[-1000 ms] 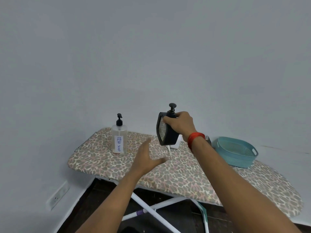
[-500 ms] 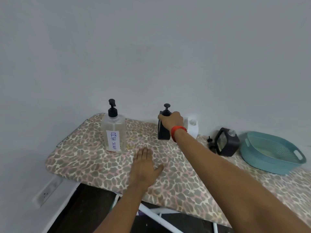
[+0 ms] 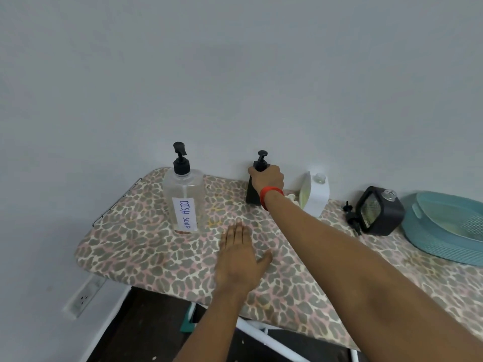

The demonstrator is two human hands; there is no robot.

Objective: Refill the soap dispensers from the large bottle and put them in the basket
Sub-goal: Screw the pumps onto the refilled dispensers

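Observation:
A large clear bottle [image 3: 184, 197] labelled "DISH SOAP", with a black pump, stands at the left of the ironing board [image 3: 146, 254]. My right hand [image 3: 268, 178] grips the top of a black dispenser [image 3: 252, 194] standing upright at the board's far edge by the wall. My left hand [image 3: 239, 257] rests flat on the board in front, fingers straight. A white dispenser [image 3: 316, 194] without its pump stands to the right. A second black dispenser [image 3: 379, 210] stands open, its pump [image 3: 351, 218] lying beside it. The teal basket [image 3: 444, 244] is at the far right.
The board has a leopard-print cover and white metal legs [image 3: 264, 338] below. A grey wall runs directly behind the objects. A wall socket [image 3: 83, 296] sits low at the left, above a dark floor.
My right hand has set the black dispenser down upright at the board's far edge. My left hand has come down flat onto the board. The view has shifted right and closer.

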